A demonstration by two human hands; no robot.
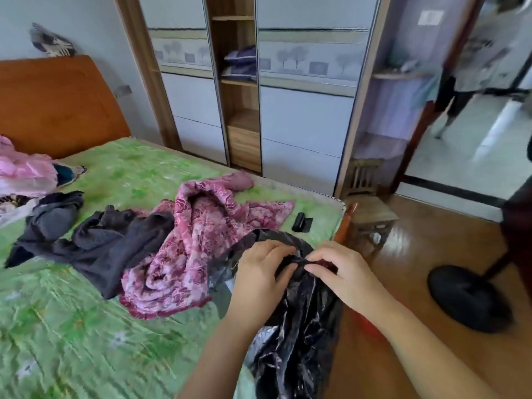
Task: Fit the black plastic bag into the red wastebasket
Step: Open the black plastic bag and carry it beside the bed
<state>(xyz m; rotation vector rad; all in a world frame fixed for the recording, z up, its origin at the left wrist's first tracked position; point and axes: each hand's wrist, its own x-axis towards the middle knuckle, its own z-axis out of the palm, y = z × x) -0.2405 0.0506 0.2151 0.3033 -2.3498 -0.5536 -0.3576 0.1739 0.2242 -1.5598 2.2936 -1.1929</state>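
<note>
There were two hands, one black plastic bag (299,326), one bag roll (301,222), and one wooden stool (370,216).

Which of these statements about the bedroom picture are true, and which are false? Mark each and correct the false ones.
1. Both hands, left hand and right hand, grip the crinkled black plastic bag. True.
2. The small black roll lies on the wooden floor. False: it lies on the green patterned bedspread.
3. The pink floral cloth lies on the bedspread. True.
4. The bag already lines a wastebasket. False: it is held up, bunched.
</note>
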